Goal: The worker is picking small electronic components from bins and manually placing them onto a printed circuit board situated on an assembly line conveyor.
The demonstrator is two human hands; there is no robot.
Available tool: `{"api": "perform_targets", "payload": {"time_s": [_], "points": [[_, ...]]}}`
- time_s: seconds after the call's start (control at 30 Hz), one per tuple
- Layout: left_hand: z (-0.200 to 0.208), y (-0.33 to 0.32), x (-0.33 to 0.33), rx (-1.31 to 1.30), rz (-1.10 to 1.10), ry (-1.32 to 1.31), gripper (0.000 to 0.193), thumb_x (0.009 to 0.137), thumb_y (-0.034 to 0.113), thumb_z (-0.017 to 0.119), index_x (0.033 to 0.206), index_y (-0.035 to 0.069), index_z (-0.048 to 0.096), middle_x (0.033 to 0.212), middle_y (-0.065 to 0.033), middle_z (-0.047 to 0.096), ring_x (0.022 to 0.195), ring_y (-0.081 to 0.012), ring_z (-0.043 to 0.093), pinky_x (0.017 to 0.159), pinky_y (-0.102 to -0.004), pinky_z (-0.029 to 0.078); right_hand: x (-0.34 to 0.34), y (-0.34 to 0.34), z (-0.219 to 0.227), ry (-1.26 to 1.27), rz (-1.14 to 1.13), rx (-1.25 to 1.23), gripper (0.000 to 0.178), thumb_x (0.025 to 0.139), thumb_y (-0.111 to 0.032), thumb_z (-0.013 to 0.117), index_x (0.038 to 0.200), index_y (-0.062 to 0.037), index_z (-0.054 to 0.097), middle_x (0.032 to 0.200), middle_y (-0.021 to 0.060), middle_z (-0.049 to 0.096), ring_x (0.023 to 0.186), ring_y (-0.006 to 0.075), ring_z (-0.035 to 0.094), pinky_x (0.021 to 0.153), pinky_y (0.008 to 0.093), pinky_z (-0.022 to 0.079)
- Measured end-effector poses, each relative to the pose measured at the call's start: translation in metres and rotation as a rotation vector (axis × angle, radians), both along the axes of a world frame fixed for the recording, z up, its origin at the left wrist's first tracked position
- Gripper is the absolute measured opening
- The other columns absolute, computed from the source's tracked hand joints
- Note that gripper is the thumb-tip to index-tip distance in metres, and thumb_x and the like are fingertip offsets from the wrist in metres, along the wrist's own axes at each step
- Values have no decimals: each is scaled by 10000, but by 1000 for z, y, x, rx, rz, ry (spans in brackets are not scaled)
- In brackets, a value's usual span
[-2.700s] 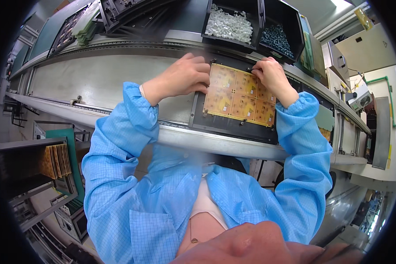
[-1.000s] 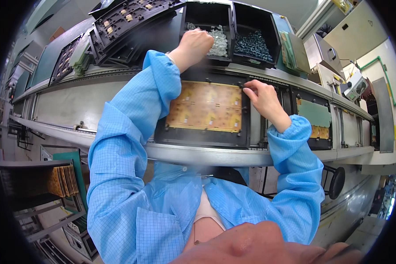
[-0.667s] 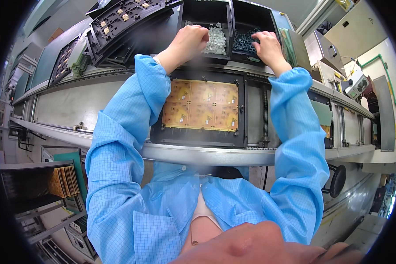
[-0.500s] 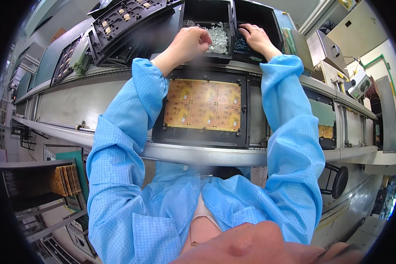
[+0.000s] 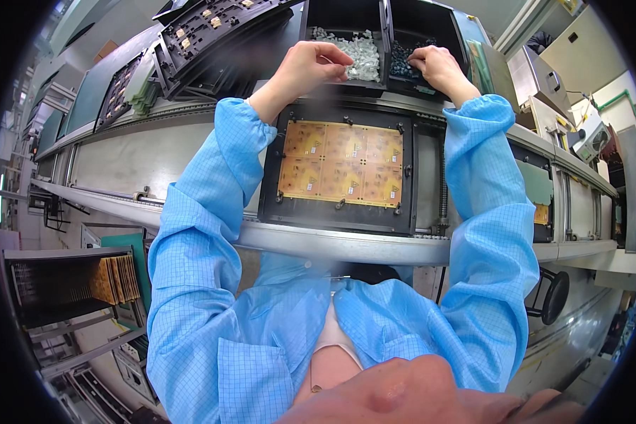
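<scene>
My left hand (image 5: 305,71) hovers at the near left edge of a black bin (image 5: 343,18) heaped with small white plastic parts (image 5: 360,56). Its thumb and fingertips come together in a pinch over the heap; whatever is between them is too small to make out. Into the neighbouring black bin (image 5: 420,21) on the right reaches my right hand (image 5: 442,71), fingers closed together at small dark blue parts (image 5: 401,62). What these fingers hold is hidden. Below both hands lies a yellow-orange circuit board panel (image 5: 343,162) in a black carrier frame (image 5: 332,218).
A metal conveyor rail (image 5: 346,246) runs across in front of me. Black trays with pale parts (image 5: 208,35) stand tilted at the back left, beside green boards (image 5: 143,88). A rack of boards (image 5: 116,279) is at lower left. Another carrier (image 5: 533,187) sits on the right.
My left hand's fingers have straightened from a curl into a pinch over the white parts. My right hand has drawn nearer within its bin, its fingers closing. The view has shifted slightly.
</scene>
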State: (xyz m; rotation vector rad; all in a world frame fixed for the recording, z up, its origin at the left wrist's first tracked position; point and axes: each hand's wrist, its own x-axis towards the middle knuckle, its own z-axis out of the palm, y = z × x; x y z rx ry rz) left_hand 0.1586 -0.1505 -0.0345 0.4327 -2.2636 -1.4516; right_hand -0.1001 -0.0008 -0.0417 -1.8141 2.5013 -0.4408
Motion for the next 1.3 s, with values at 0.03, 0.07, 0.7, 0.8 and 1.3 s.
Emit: {"api": "perform_targets", "payload": {"time_s": [0.03, 0.07, 0.7, 0.8, 1.3], "points": [[3, 6, 0, -72, 4, -15, 160, 840, 34, 690, 984, 33, 759, 881, -80, 752, 780, -130, 720, 758, -266, 567, 1, 3, -2, 31, -13, -84, 170, 910, -170, 645, 1003, -73, 751, 1043, 153, 707, 1036, 357, 642, 912, 421, 516], [6, 12, 1, -145, 9, -29, 164, 830, 26, 695, 979, 36, 763, 886, -83, 750, 787, -130, 714, 755, -269, 567, -3, 4, -7, 94, 14, -143, 171, 890, -169, 665, 994, -64, 751, 980, 156, 703, 999, 355, 647, 903, 428, 515], [-41, 105, -44, -808, -171, -120, 147, 796, 85, 675, 937, 44, 689, 820, -132, 714, 804, -321, 698, 739, -427, 555, 82, 105, -9, -326, -34, -653, 177, 902, -183, 710, 957, -17, 735, 829, 106, 709, 719, 173, 656, 664, 295, 507], [-39, 107, -50, -837, -186, -174, 149, 798, 86, 680, 940, 39, 686, 805, -146, 706, 799, -332, 695, 737, -433, 550, 87, 120, -19, -396, -74, -627, 181, 907, -178, 713, 962, -7, 734, 828, 90, 711, 725, 139, 644, 671, 278, 504], [-38, 111, -57, -882, -200, -268, 167, 762, 88, 712, 917, 35, 679, 850, -155, 697, 848, -328, 690, 763, -423, 544, 81, 128, -39, -607, -139, -524, 208, 919, -185, 711, 992, 8, 738, 861, 76, 743, 774, 107, 672, 711, 253, 527]]}}
